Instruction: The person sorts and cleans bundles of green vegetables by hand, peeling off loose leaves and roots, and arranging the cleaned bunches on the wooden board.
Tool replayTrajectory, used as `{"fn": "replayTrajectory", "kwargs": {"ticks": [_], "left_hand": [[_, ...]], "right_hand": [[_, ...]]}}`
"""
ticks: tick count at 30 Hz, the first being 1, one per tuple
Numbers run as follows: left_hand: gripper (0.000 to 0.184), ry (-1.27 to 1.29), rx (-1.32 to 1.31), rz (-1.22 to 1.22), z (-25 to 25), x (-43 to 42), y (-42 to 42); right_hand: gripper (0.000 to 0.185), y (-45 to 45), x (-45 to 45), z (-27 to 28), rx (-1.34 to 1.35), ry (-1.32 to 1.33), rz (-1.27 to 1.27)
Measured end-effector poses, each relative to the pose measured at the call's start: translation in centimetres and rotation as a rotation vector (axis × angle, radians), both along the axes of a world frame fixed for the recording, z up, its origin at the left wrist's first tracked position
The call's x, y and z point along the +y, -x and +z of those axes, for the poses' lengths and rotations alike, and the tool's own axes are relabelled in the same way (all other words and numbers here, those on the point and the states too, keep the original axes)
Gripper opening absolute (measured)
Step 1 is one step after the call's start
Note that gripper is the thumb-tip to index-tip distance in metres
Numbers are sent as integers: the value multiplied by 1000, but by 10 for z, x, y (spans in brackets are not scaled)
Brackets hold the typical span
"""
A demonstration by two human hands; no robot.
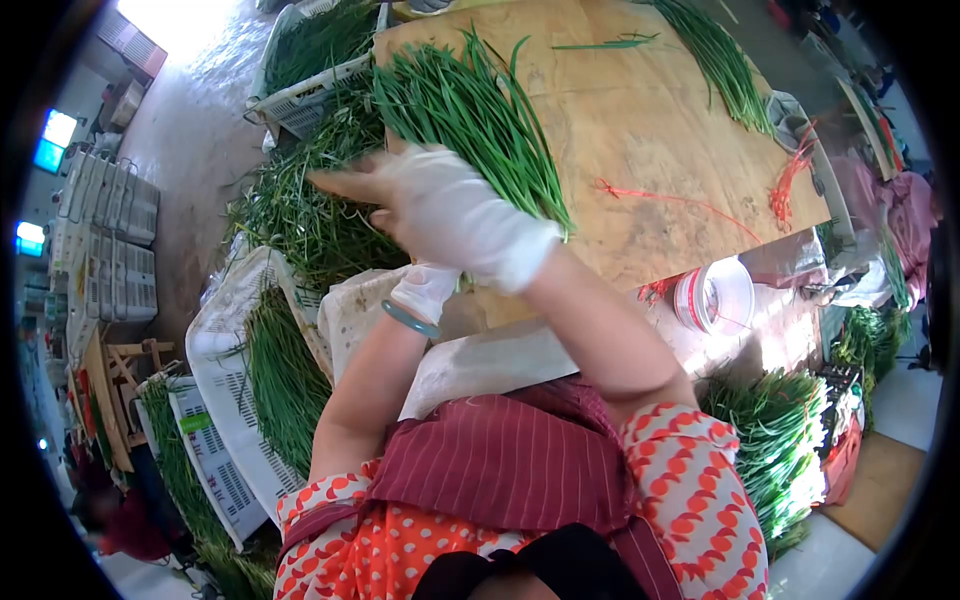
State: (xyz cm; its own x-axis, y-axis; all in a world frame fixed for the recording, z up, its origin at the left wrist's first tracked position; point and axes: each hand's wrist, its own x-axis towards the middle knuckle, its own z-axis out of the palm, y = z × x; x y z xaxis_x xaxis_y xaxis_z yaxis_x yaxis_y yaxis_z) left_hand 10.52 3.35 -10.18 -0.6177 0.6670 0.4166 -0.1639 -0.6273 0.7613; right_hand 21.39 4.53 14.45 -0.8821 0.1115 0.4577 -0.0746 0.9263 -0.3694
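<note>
My right hand (445,212), in a white glove with bare fingertips, reaches across to the left over the edge of the board. Motion blurs it, but its fingers look apart, and I see nothing held in them. Below it is my left hand (430,285), also gloved, with a blue-green bangle (410,319) at the wrist. Its fingers are hidden behind the right hand. Just beyond both hands, a spread of garlic chives (480,125) lies on the wooden board (640,150). A tangled heap of loose green leaves (305,200) is under and beside my right fingertips.
Red ties (680,198) and a second bunch of chives (715,60) lie on the board. A clear tub (722,296) stands by its near edge. White crates (225,370) of chives line the left; another crate (300,105) is behind. Stacked bundles (765,440) stand at right.
</note>
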Motion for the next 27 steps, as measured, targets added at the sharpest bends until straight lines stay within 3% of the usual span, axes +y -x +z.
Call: {"fn": "replayTrajectory", "kwargs": {"ticks": [1, 3, 4, 6, 7, 8, 10, 13, 15, 17, 20, 22, 23, 25, 27], "left_hand": [[47, 117, 63, 18, 21, -4, 1], [56, 355, 184, 41, 63, -11, -2], [61, 473, 241, 48, 85, -15, -8], [61, 550, 125, 71, 128, -26, -30], [55, 508, -48, 88, 143, -31, -44], [64, 528, -78, 71, 141, -31, -37], [63, 497, -166, 12, 153, -33, -37], [63, 438, -309, -46, 161, -31, -39], [62, 499, -148, 42, 149, -27, -31], [59, 512, -211, 33, 144, -23, -27], [52, 631, -387, -27, 152, -22, -19], [45, 655, -245, -66, 123, -22, 7], [45, 647, -238, -67, 136, -19, 2], [37, 650, -673, 3, 158, -21, -10], [37, 637, -651, -31, 162, -28, -10]], "right_hand": [[44, 11, -5, -1, 5, 0, -1], [56, 23, -8, -8, 300, 15, -214], [52, 17, 5, -17, 331, 61, -192], [42, -12, 39, -22, 189, 291, -234], [39, -28, 55, -35, 180, 314, -379], [33, -42, 74, -47, 151, 419, -487], [36, -68, 100, -48, -141, 403, -773], [42, -80, 120, -63, -257, 355, -727], [50, -73, 116, -56, -308, 381, -610], [62, -48, 101, -47, -527, 511, -741], [84, -15, 79, -63, -439, 568, -616], [92, 3, 51, -69, -446, 484, -552], [93, 10, 42, -75, -429, 438, -562], [93, 7, 36, -76, -401, 566, -500], [93, 4, 27, -75, -366, 695, -446]]}}
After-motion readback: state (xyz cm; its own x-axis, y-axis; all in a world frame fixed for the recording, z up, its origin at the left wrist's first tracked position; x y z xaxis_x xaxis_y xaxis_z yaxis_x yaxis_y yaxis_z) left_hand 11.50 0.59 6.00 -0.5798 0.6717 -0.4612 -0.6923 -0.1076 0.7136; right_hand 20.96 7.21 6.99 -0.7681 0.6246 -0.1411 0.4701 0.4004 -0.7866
